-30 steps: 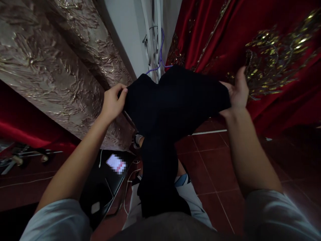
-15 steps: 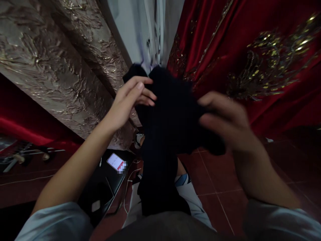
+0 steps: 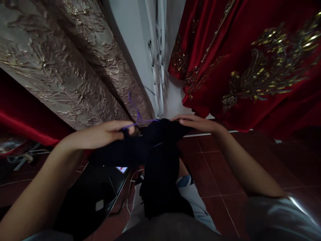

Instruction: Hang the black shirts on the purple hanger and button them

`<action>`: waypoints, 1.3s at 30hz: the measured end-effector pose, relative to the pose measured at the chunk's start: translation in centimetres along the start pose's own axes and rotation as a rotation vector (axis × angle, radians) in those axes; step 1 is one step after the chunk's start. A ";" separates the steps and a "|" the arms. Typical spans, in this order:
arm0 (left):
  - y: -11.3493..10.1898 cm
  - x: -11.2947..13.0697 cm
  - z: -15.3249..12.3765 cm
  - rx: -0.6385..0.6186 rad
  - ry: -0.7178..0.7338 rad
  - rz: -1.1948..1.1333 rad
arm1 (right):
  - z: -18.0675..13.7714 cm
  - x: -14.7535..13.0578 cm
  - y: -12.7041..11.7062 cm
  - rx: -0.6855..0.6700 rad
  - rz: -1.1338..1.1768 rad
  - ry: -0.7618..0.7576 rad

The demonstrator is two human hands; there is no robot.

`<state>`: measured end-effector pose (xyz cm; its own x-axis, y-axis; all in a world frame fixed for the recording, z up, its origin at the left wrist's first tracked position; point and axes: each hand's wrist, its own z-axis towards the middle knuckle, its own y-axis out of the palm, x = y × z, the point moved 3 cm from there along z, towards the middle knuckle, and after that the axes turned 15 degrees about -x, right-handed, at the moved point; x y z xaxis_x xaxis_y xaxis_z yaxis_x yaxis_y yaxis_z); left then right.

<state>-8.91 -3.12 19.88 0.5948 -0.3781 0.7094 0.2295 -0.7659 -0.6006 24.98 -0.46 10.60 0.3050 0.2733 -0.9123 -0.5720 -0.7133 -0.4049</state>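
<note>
A black garment (image 3: 162, 157) hangs down in front of my legs, its upper part spread sideways between my hands. A thin purple clothes hanger (image 3: 138, 115) shows at its top, the hook pointing up and tilted left. My left hand (image 3: 107, 134) is closed on the left arm of the hanger, and dark cloth hangs below it. My right hand (image 3: 200, 123) holds the garment's upper right edge, its fingers long and pressed together against the cloth. The part of the hanger further right is hidden by the garment.
Textured beige cloth (image 3: 72, 77) hangs at left, red cloth with gold sequins (image 3: 210, 60) at right. White metal scrollwork (image 3: 157, 63) stands between them. At lower left, a black surface (image 3: 82, 190) bears a partly covered phone (image 3: 122, 169) and a small white item (image 3: 99, 205). Red floor tiles (image 3: 215, 170) lie at right.
The garment's top has come down. My left hand has moved left and down and closed on the hanger; my right hand has moved left onto the garment's upper edge. The hanger shows more clearly.
</note>
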 end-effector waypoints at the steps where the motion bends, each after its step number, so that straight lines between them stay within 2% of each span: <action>1: -0.9 -0.8 0.1 0.121 -0.002 0.006 | -0.2 0.6 0.3 -0.073 0.124 0.064; 2: -1.7 -1.6 0.3 0.221 -0.010 0.007 | -0.4 0.8 0.4 -0.085 0.229 0.110; 3: -2.4 -2.5 0.6 0.298 -0.018 0.005 | -0.5 0.7 0.2 -0.033 0.309 0.124; 4: -2.9 -3.2 1.1 0.363 -0.018 0.004 | -0.5 0.2 -0.3 0.072 0.362 0.101; 6: -3.6 -4.1 2.0 0.543 0.038 0.018 | 0.0 -1.5 -2.3 0.352 0.405 -0.036; 8: -3.8 -3.9 2.6 0.797 0.154 0.073 | 0.9 -3.4 -4.9 0.607 0.387 -0.192; 9: -3.6 -3.4 2.6 0.935 0.209 0.130 | 1.5 -4.2 -6.2 0.694 0.367 -0.236; 11: -2.7 -2.3 2.7 1.167 0.289 0.312 | 2.6 -5.3 -8.4 0.796 0.326 -0.281; 12: -1.9 -1.8 2.8 1.232 0.320 0.426 | 3.0 -5.5 -9.2 0.827 0.311 -0.295; 13: -1.1 -1.3 3.1 1.241 0.343 0.541 | 3.2 -5.6 -9.6 0.854 0.304 -0.312; 14: -0.2 -1.0 3.6 1.191 0.352 0.638 | 3.1 -5.4 -9.7 0.884 0.306 -0.332; 16: 1.5 -0.9 5.1 0.960 0.315 0.744 | 2.2 -4.6 -9.0 0.962 0.330 -0.370; 18: 3.1 -1.2 6.9 0.715 0.204 0.766 | 0.7 -3.6 -7.5 1.065 0.340 -0.389; 19: 3.8 -1.3 7.7 0.632 0.146 0.768 | 0.0 -3.3 -6.6 1.109 0.335 -0.389; 21: 4.8 -1.4 9.0 0.544 0.048 0.773 | -1.0 -2.8 -5.0 1.149 0.316 -0.374; 25: 5.6 -1.3 10.7 0.495 -0.094 0.759 | -1.1 -3.3 -4.3 1.182 0.281 -0.345; 29: 5.4 -1.9 11.1 0.518 -0.197 0.693 | -0.1 -4.2 -6.0 1.193 0.238 -0.362; 33: 5.4 -2.5 11.4 0.543 -0.262 0.640 | 0.1 -4.4 -7.8 1.181 0.299 -0.454; 36: 5.6 -2.5 11.7 0.545 -0.332 0.638 | -0.1 -4.1 -9.0 1.138 0.354 -0.488; 39: 5.8 -2.4 12.2 0.508 -0.354 0.676 | 0.1 -3.0 -9.6 1.063 0.460 -0.454</action>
<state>0.45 -0.34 10.17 0.9079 -0.4170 0.0433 0.0075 -0.0870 -0.9962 29.47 5.61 17.20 -0.2562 0.4858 -0.8357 -0.9533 0.0163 0.3016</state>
